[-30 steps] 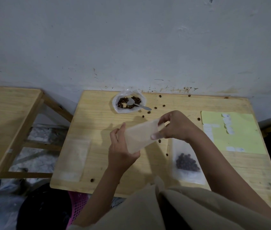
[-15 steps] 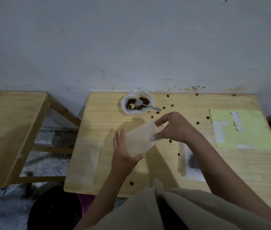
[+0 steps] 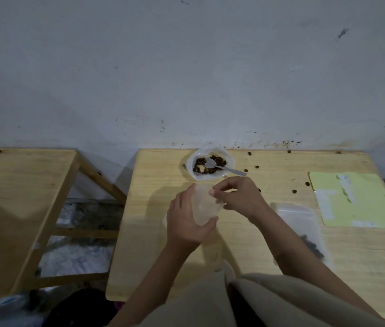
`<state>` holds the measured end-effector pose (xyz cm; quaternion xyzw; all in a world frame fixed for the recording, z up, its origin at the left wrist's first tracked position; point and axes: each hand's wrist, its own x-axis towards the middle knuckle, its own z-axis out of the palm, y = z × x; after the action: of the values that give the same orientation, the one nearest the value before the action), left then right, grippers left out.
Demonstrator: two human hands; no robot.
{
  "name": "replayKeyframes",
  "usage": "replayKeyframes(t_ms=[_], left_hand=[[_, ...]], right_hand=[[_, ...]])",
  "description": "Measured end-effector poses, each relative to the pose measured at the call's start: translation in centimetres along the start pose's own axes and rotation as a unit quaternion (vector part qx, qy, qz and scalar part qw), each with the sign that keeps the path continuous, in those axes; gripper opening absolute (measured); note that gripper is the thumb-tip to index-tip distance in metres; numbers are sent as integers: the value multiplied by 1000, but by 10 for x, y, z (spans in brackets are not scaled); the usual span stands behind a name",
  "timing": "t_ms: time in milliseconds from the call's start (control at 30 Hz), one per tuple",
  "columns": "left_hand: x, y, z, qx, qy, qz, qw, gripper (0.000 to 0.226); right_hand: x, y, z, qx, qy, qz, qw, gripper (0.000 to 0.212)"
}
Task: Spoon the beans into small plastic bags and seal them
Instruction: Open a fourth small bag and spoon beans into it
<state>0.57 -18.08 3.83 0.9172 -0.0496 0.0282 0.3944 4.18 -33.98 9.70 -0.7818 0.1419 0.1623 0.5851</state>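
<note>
Both hands grip one empty, translucent small plastic bag (image 3: 204, 207): left hand (image 3: 186, 220) wrapped around, right hand (image 3: 238, 197) fingers pinching its top.

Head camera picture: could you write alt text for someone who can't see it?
A person's left hand holds an empty small plastic bag above a wooden table while the right hand pinches its top edge. Behind sits an open bag of beans with a spoon; a filled bag lies to the right.
</note>
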Motion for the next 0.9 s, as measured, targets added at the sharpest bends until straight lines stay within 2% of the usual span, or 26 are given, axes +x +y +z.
replayKeyframes(t_ms=[67, 133, 200, 300, 400, 467, 567, 667, 733, 900], left_hand=[[4, -8, -2, -5, -2, -9, 1000, 90], [9, -13, -2, -3, -11, -25, 1000, 92], [18, -17, 0, -5, -27, -42, 999, 95], [36, -21, 2, -13, -69, -72, 995, 99], [54, -26, 4, -21, -115, -92, 989, 100], [66, -29, 6, -34, -140, -103, 984, 100], [87, -32, 12, -59, -182, -136, 972, 102], [104, -33, 18, -60, -225, -162, 959, 104], [111, -33, 21, -59, -224, -156, 960, 101], [115, -30, 24, -77, -200, -130, 968, 98]], right_hand=[[10, 6, 2, 112, 78, 50, 989, 16], [24, 17, 4, 191, 182, 106, 959, 13], [39, 31, 4, 242, 255, 153, 924, 20], [62, 49, 4, 318, 266, 203, 887, 34], [82, 61, 9, 379, 251, 210, 866, 26], [92, 65, 14, 369, 259, 184, 873, 13], [104, 62, 17, 308, 277, 129, 901, 11], [112, 64, 13, 160, 308, 34, 937, 15], [114, 67, 10, 89, 311, -14, 946, 19], [118, 63, 13, 73, 268, -35, 960, 14]])
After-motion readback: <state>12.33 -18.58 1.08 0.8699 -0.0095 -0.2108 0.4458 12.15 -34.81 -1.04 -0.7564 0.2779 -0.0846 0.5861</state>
